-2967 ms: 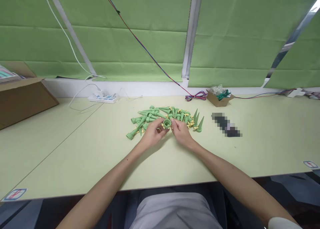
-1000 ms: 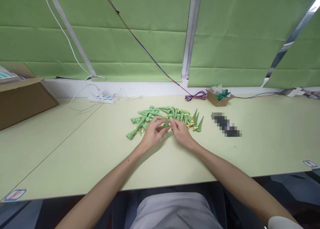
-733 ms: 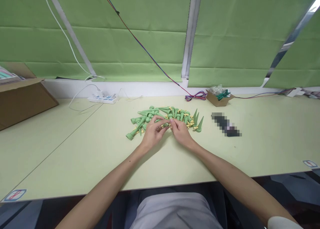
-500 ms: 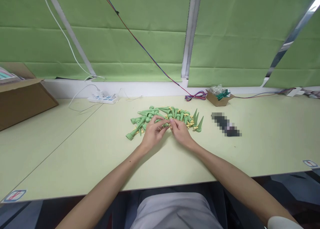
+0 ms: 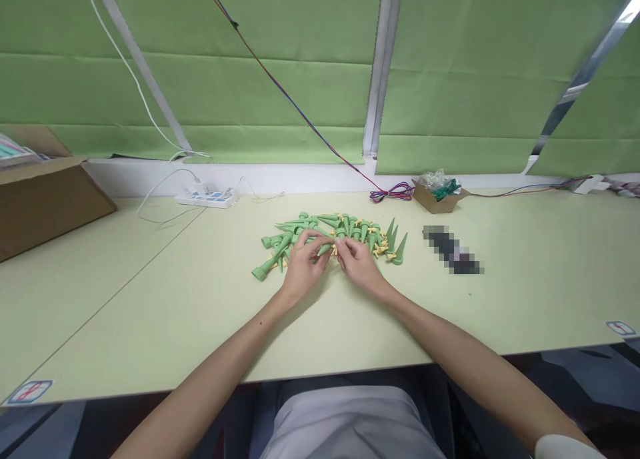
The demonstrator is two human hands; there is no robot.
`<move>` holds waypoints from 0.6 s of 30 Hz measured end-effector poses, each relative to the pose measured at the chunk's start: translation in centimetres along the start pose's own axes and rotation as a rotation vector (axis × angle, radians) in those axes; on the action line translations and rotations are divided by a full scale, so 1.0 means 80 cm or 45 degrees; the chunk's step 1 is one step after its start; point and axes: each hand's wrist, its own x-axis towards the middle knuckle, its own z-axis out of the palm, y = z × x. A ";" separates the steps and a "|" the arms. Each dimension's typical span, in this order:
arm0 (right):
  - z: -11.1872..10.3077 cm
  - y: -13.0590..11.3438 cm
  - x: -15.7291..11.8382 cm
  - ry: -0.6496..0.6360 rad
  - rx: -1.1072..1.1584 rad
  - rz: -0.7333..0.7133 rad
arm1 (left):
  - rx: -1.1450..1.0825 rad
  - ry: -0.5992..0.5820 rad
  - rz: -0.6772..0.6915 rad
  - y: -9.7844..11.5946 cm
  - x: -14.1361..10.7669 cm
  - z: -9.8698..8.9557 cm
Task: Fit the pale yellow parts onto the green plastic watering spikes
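Note:
Several green spikes [image 5: 271,262] with round caps and small yellow pieces [image 5: 383,247] lie in a pile on the pale table [image 5: 200,325]. My left hand [image 5: 306,262] is in front of the pile, its thumb and fingers closed on a green spike [image 5: 325,249]. Touching its fingertips from the right, my right hand [image 5: 356,259] pinches a small yellow piece [image 5: 335,249] at the spike's end. How far the yellow piece sits in the spike cannot be made out.
An open cardboard box [image 5: 50,205] stands at the far left. Near the wall are a white power strip [image 5: 207,197], coiled cables [image 5: 393,192] and a small box [image 5: 437,199] with green and clear items. A pixelated dark object [image 5: 453,251] lies right of the pile.
The held green spike and yellow piece now show between my hands. My right fingertips have shifted slightly left.

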 end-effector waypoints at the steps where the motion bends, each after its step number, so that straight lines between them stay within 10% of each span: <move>1: -0.001 -0.001 0.000 -0.003 0.040 0.016 | 0.019 0.013 -0.006 0.000 0.001 0.000; 18: -0.012 -0.011 -0.003 0.069 -0.136 -0.076 | -0.822 -0.450 -0.709 0.006 0.011 -0.005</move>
